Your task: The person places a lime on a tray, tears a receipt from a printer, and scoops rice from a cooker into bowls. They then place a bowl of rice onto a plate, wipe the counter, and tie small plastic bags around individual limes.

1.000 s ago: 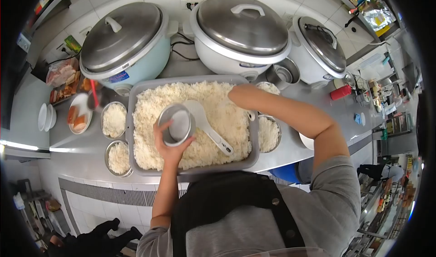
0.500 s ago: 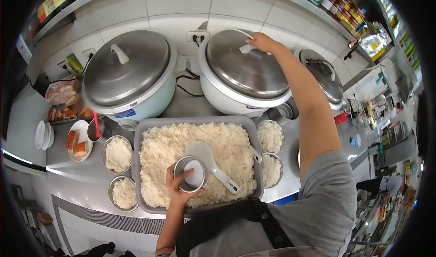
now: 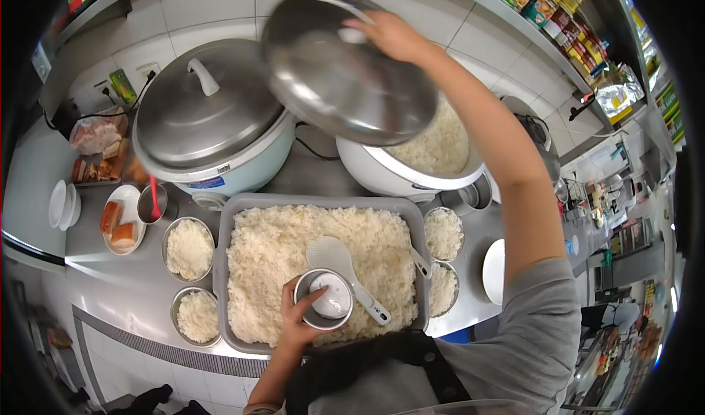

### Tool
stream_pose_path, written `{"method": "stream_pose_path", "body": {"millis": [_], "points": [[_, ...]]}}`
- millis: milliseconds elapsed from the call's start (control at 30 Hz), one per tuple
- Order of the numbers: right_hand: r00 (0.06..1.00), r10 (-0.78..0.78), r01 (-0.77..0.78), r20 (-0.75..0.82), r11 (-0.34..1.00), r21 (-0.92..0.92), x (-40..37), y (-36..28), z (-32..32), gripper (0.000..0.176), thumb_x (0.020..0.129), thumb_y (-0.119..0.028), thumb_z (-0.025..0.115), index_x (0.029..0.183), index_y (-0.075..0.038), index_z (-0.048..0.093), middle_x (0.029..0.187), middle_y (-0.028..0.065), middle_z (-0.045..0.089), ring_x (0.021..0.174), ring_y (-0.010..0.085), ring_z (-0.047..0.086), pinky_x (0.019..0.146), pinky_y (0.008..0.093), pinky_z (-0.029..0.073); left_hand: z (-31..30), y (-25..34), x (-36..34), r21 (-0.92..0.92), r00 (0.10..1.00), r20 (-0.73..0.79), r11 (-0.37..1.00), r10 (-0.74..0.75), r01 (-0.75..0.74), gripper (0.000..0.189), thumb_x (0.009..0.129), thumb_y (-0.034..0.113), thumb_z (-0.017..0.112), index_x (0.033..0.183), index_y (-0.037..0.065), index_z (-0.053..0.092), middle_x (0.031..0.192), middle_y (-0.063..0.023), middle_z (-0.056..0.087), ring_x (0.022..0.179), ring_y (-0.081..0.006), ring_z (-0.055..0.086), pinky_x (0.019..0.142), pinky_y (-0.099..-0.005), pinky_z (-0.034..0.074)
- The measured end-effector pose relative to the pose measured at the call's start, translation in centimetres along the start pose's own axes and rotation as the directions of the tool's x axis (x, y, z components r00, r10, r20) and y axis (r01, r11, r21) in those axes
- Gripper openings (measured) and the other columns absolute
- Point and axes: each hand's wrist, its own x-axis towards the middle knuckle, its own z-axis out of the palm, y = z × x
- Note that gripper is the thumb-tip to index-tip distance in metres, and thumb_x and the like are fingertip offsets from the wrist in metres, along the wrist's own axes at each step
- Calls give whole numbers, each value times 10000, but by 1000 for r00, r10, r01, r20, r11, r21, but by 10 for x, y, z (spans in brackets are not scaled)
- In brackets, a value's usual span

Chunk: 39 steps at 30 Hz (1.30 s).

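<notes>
My left hand (image 3: 299, 314) grips a metal cup (image 3: 323, 299) by its side, thumb over the rim, above a grey tub (image 3: 228, 268) of cooked rice (image 3: 272, 257). Something whitish shows at the bottom of the cup. A white rice paddle (image 3: 338, 264) lies on the rice beside it. My right hand (image 3: 385, 33) holds a big steel lid (image 3: 345, 77) by its handle, tilted up and off the middle rice cooker (image 3: 382, 167). White rice (image 3: 440, 147) shows inside that cooker's uncovered right part. The lid is blurred by motion.
A closed rice cooker (image 3: 213, 114) stands at left, another (image 3: 529, 125) at right behind my arm. Bowls of rice (image 3: 189, 248) flank the tub. A plate of meat (image 3: 125, 220), a metal cup with a red handle (image 3: 156, 204) and a white bowl (image 3: 495, 272) sit on the counter.
My right hand has lifted the lid up and to the left off the middle cooker, exposing rice inside. The cup in my left hand has shifted slightly right and down.
</notes>
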Motion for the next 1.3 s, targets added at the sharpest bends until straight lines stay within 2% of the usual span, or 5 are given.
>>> {"method": "stream_pose_path", "body": {"millis": [600,733,867,1067,1300], "points": [[998,60,-59,-18,996,74,122,-86,199,551,975,-578,473,1155,-102,683,1228,174,615,1211,385,527,1021,598,374,10,-12,-20,189,989,-99,978,113,-93,942,531,611,900,1206,25,602,1161,-231,580,1071,-395,570,909,-511,482],[971,-163,162,-177,987,-17,95,-48,151,547,977,-533,518,1149,-29,646,1128,195,613,1175,357,532,989,440,443,12,-22,-26,76,975,-216,997,43,-27,1076,540,599,905,1337,11,484,1265,-199,484,1137,-360,537,952,-503,458],[929,350,-354,122,935,13,11,23,52,756,898,-635,592,1233,42,563,1146,250,663,1035,373,650,897,448,511,10,-12,-18,90,962,-274,995,-7,33,1119,553,386,920,1446,4,364,1319,-165,475,1214,-330,530,1028,-477,449],[653,592,-475,473,806,-352,-122,174,42,326,931,-80,520,1244,10,533,997,214,669,914,325,670,768,440,520,42,22,40,-64,957,-188,975,-222,214,1280,520,167,945,1536,-1,184,1377,-186,447,1250,-327,524,1066,-448,440],[870,444,-293,217,817,-496,-173,142,76,244,937,-76,545,1127,-142,683,978,84,695,978,244,634,921,478,314,107,51,125,70,988,52,988,-145,141,1306,532,118,958,1544,-17,144,1358,-227,468,1205,-353,551,1021,-432,468]]}}
